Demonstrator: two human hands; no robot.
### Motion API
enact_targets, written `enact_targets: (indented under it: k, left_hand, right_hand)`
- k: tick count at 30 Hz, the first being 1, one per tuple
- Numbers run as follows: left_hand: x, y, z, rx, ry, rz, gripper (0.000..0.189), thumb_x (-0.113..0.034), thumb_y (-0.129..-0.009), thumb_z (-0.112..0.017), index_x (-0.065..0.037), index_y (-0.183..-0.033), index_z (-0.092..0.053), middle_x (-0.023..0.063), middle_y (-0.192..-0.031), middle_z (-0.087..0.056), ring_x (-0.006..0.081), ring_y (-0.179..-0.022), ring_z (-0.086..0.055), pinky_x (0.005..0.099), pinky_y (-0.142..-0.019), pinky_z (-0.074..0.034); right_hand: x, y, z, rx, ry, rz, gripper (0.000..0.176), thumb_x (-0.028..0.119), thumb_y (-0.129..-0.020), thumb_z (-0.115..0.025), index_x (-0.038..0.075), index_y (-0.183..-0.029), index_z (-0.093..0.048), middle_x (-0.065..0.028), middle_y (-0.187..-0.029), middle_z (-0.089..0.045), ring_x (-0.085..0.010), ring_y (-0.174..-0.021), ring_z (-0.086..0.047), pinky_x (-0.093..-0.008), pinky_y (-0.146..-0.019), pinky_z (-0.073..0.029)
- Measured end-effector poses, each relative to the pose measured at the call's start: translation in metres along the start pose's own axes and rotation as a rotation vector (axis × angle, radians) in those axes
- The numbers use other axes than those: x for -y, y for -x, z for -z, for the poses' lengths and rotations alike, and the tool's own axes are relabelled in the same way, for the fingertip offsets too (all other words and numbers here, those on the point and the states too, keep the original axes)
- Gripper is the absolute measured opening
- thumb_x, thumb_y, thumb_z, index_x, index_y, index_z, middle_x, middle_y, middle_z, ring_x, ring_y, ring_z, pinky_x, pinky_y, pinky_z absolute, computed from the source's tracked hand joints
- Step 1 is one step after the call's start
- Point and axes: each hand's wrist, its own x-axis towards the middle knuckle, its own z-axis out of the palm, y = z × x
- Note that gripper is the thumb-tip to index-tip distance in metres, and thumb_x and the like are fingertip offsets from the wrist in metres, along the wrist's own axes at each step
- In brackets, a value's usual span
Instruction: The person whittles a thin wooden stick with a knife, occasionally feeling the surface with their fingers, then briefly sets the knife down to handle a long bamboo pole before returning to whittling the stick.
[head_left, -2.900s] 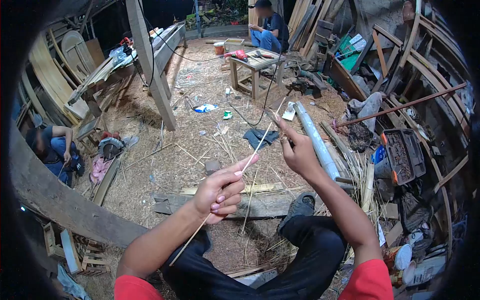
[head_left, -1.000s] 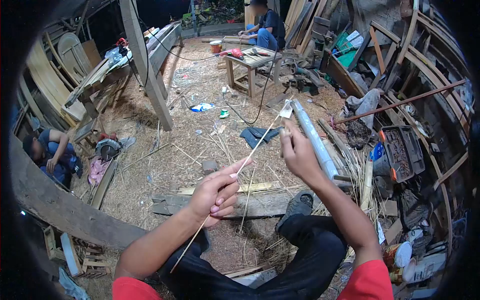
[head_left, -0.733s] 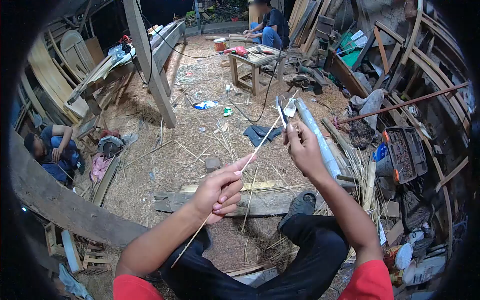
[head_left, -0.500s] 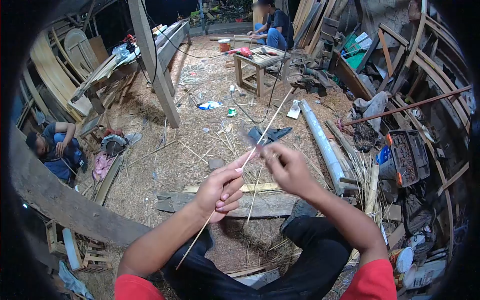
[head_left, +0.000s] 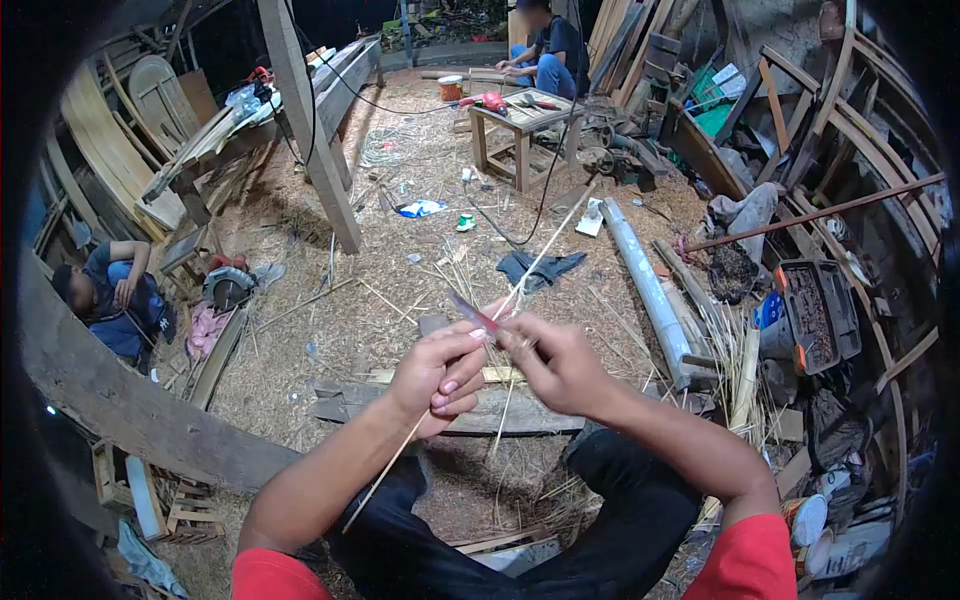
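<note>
My left hand (head_left: 445,378) is closed around a long thin bamboo strip (head_left: 552,240). The strip runs from over my left thigh, through the fist, out toward the wooden stool. In my closed right hand (head_left: 560,365) is a knife (head_left: 472,312), its blade lying across the strip just beyond my left fingers. The handle is mostly hidden in my grip. Both hands are close together above a wooden plank (head_left: 540,408) on the ground between my legs.
Shavings and loose strips cover the ground. A wooden stool (head_left: 522,122) holds a red power tool (head_left: 490,102). A pale beam (head_left: 645,290) and an open toolbox (head_left: 815,310) lie right. One person (head_left: 552,60) sits at the back, another (head_left: 110,290) at left.
My right hand has moved a little left and down, closer to my left hand. The knife blade, blurred before, now shows clearly across the strip.
</note>
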Motion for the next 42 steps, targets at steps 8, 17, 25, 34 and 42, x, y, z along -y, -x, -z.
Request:
enact_targets:
  k: [8, 17, 25, 34, 42]
  left_hand:
    - [0.000, 0.001, -0.012, 0.045, -0.119, 0.080, 0.048, -0.010, -0.102, -0.033, -0.008, -0.149, -0.029, -0.0040, -0.051, -0.033, 0.0030, -0.033, -0.023, 0.0156, -0.030, -0.024]
    - [0.000, 0.005, -0.005, 0.108, -0.038, 0.108, 0.051, -0.009, -0.101, -0.033, -0.009, -0.151, -0.025, -0.0053, -0.052, -0.032, 0.0027, -0.034, -0.022, 0.0149, -0.031, -0.024]
    - [-0.001, 0.003, -0.007, 0.015, -0.150, 0.041, 0.051, -0.011, -0.100, -0.035, -0.010, -0.151, -0.027, -0.0049, -0.052, -0.033, 0.0030, -0.034, -0.023, 0.0161, -0.032, -0.024]
    - [-0.001, 0.005, -0.006, -0.005, -0.166, 0.013, 0.051, -0.009, -0.099, -0.038, -0.009, -0.149, -0.031, -0.0045, -0.052, -0.034, 0.0035, -0.035, -0.024, 0.0169, -0.032, -0.023]
    - [-0.001, 0.007, -0.008, -0.041, -0.199, -0.010, 0.051, -0.008, -0.098, -0.039, -0.007, -0.149, -0.032, -0.0043, -0.052, -0.034, 0.0035, -0.036, -0.025, 0.0174, -0.032, -0.024]
  right_hand:
    - [-0.013, -0.030, 0.039, -0.133, -0.588, -0.538, 0.027, 0.032, -0.101, -0.053, 0.006, -0.105, -0.058, 0.0044, -0.064, -0.047, -0.0020, -0.044, -0.036, -0.0192, -0.038, -0.025]
    - [-0.033, -0.030, 0.058, -0.267, -0.400, -0.481, 0.034, 0.035, -0.103, -0.044, 0.008, -0.088, -0.058, 0.0043, -0.062, -0.047, -0.0039, -0.046, -0.039, -0.0217, -0.040, -0.029]
    - [0.001, -0.013, 0.036, 0.021, 0.103, -0.194, 0.031, 0.021, -0.100, -0.048, 0.001, -0.081, -0.062, -0.0068, -0.059, -0.057, -0.0127, -0.051, -0.052, -0.0334, -0.048, -0.039]
    - [0.003, -0.013, 0.023, -0.030, 0.065, -0.093, 0.025, 0.015, -0.097, -0.051, -0.002, -0.081, -0.060, -0.0153, -0.055, -0.054, -0.0218, -0.047, -0.053, -0.0374, -0.048, -0.040]
    - [0.007, -0.017, 0.032, -0.035, 0.128, -0.167, 0.028, 0.019, -0.098, -0.052, -0.001, -0.080, -0.061, -0.0157, -0.060, -0.058, -0.0226, -0.051, -0.056, -0.0384, -0.051, -0.042]
